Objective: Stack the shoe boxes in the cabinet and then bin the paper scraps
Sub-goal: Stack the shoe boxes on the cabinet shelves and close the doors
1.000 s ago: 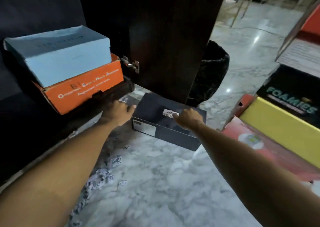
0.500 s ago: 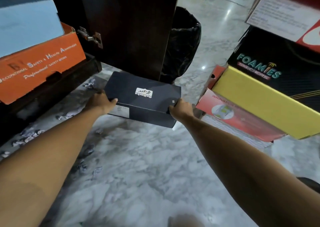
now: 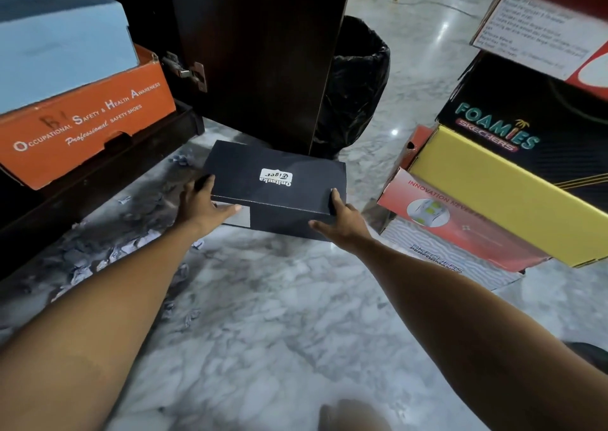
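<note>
We see a black Onitsuka Tiger shoe box (image 3: 273, 184), lid on, white logo label on top and a pale sticker on its near end, on the marble floor (image 3: 263, 315) just in front of the dark cabinet door (image 3: 256, 52). Left hand (image 3: 200, 205) grips the box's left near corner, thumb across the end; right hand (image 3: 342, 220) grips the right near corner, fingers curled up the edge. Cabinet shelf (image 3: 98, 174) at left holds an orange safety-shoe box (image 3: 88, 124) with a light blue box (image 3: 59, 42) on top. Paper scraps (image 3: 108, 249) litter the floor near the shelf. Black-lined bin (image 3: 355, 82) behind the door. Right: a stack with a yellow box (image 3: 500, 194) and a black Skechers Foamies box (image 3: 513, 111). Versus half a second ago, both hands sit the same on the box; our view has shifted only slightly.
</note>
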